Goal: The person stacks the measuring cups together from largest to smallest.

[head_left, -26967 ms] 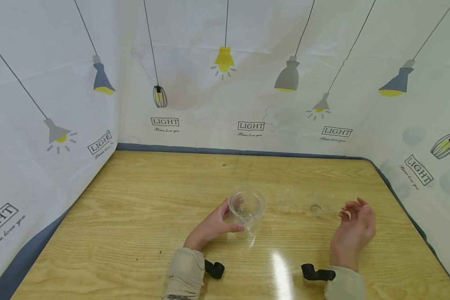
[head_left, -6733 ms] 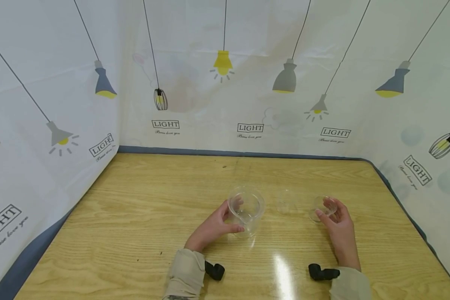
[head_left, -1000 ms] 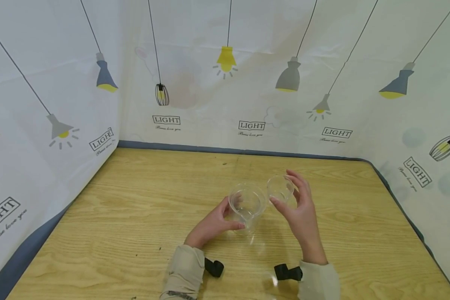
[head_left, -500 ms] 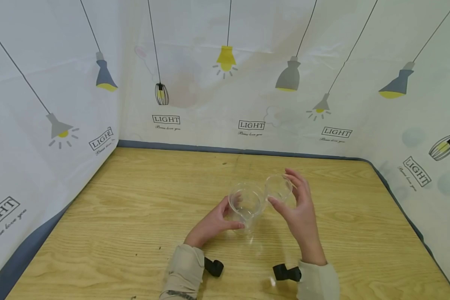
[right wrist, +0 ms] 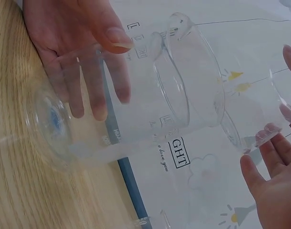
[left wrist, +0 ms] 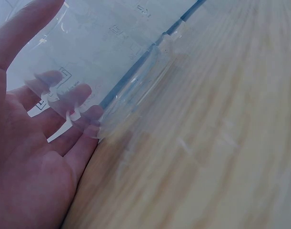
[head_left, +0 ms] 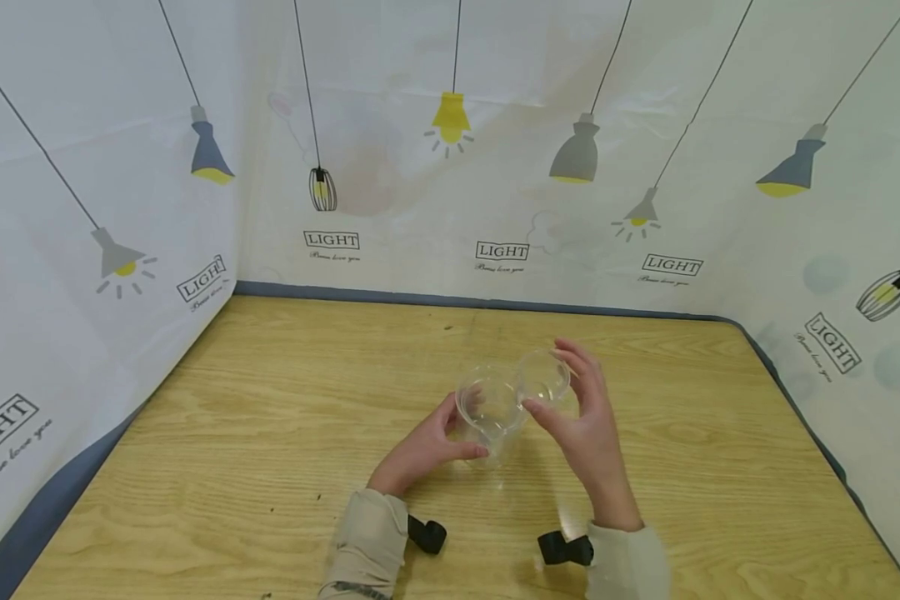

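Observation:
In the head view my left hand [head_left: 431, 443] holds a large clear beaker [head_left: 489, 404] upright on the table, thumb on the near side and fingers behind. The left wrist view shows those fingertips [left wrist: 88, 114] against its see-through wall. My right hand [head_left: 587, 429] grips a smaller clear beaker [head_left: 543, 375] between thumb and fingers. It is raised off the table, beside and above the large beaker's right rim. In the right wrist view its base [right wrist: 233, 136] sits close over that rim; whether they touch I cannot tell. Inner lines in the large beaker are hard to read.
A clear glass edge [right wrist: 162, 219] shows at the bottom of the right wrist view, mostly cut off. The wooden table [head_left: 270, 400] runs back to a white printed backdrop [head_left: 412, 183] with a dark blue lower edge, which also stands at both sides.
My right hand, earlier at a glass farther right, has come left with the small beaker, lately closing on the large beaker's rim. The left hand stays put. The right-hand glass has left its spot.

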The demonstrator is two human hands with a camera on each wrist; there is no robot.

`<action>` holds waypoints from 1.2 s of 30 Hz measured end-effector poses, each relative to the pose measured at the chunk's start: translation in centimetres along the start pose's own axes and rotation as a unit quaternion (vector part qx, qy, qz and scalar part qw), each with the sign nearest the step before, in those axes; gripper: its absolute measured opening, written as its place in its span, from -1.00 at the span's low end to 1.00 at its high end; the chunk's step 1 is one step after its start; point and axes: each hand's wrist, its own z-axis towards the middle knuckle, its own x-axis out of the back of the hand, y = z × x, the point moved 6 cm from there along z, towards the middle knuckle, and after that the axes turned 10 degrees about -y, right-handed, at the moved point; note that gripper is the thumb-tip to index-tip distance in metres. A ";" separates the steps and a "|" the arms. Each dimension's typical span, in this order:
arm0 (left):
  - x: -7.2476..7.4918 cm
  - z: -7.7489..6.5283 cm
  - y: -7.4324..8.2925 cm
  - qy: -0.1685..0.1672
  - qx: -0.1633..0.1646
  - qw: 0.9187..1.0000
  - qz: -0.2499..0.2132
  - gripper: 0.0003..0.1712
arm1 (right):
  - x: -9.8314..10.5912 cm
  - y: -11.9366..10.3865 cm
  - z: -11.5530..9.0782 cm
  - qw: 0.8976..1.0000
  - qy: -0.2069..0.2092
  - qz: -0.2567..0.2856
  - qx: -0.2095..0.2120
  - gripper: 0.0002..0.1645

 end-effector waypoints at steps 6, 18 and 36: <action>0.0 -0.1 0.1 0.001 0.005 1.000 0.001 -0.02 | -0.2 -0.1 0.0 1.000 -0.005 -0.007 0.000 -0.32; 0.0 0.1 0.0 -0.006 -0.006 1.000 -0.008 0.00 | -0.5 -0.4 0.0 1.000 -0.011 -0.026 -0.001 -0.30; 0.0 0.0 0.2 0.001 -0.017 1.000 0.009 -0.03 | -1.4 -0.9 -0.1 0.996 -0.023 -0.082 0.008 -0.33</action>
